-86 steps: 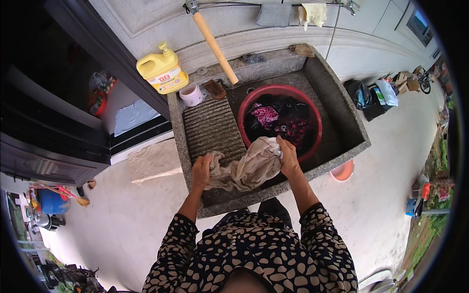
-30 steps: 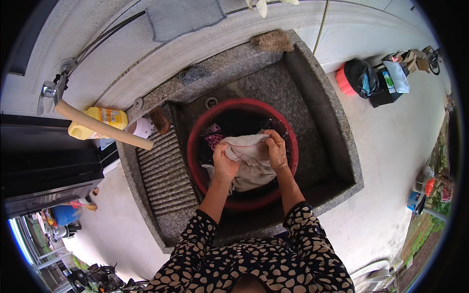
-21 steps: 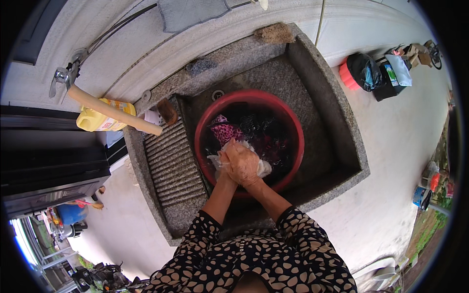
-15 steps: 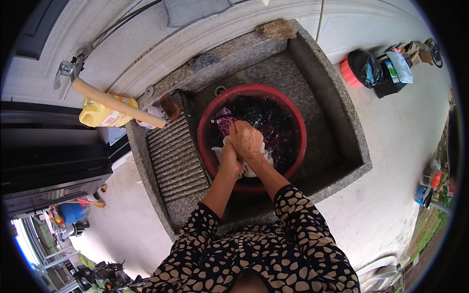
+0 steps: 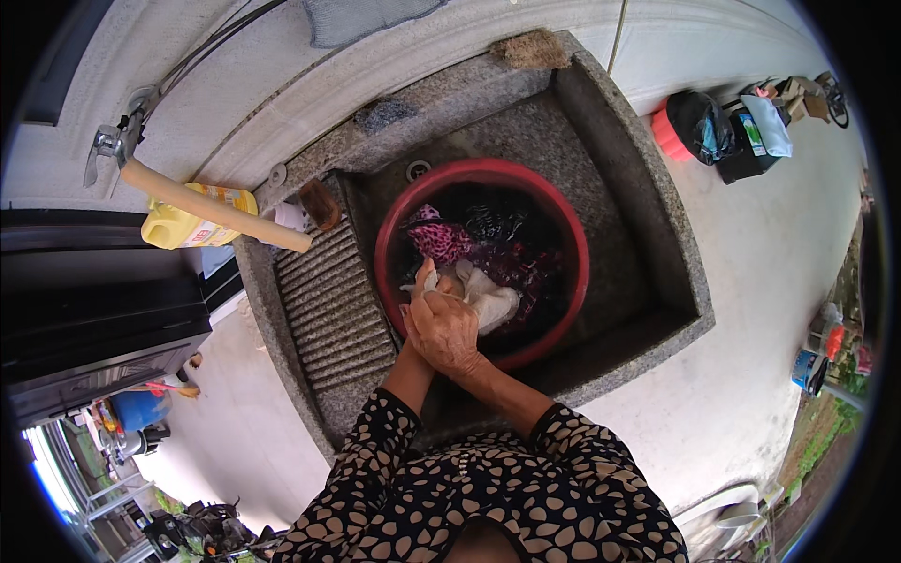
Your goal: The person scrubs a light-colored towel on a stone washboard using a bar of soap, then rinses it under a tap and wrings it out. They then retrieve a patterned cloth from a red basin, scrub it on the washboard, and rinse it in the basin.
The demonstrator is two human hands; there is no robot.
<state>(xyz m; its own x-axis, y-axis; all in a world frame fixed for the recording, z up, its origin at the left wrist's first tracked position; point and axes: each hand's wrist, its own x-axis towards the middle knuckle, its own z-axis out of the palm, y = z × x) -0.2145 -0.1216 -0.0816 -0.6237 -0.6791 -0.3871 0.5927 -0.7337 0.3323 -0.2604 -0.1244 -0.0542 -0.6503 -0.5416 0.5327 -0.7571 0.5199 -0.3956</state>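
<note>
A white wet cloth point(image 5: 492, 302) is bunched between my hands over the near left part of a red plastic basin point(image 5: 576, 310). My right hand point(image 5: 441, 328) lies across the top, its fingers curled around the cloth near the rim. Under it my left hand point(image 5: 450, 283) is closed on the same cloth, mostly covered, with some fingers showing. Part of the cloth hangs out to the right into the dark water. Beyond my hands, a pink and black spotted garment point(image 5: 439, 235) and dark clothes point(image 5: 497, 222) sit in the basin.
The basin stands in a stone sink point(image 5: 638, 216) with a ridged washboard point(image 5: 333, 305) on the left. A tap point(image 5: 114, 141) with a beige hose point(image 5: 216, 206) reaches over it. By the corner stand a yellow jug point(image 5: 178, 225) and a brown brush point(image 5: 320, 205). A fibre scrubber point(image 5: 530, 52) rests on the far rim.
Both hands have shifted left and nearer to me, with my right hand now over the left. More of the white cloth shows on the right, and the spotted garment is uncovered.
</note>
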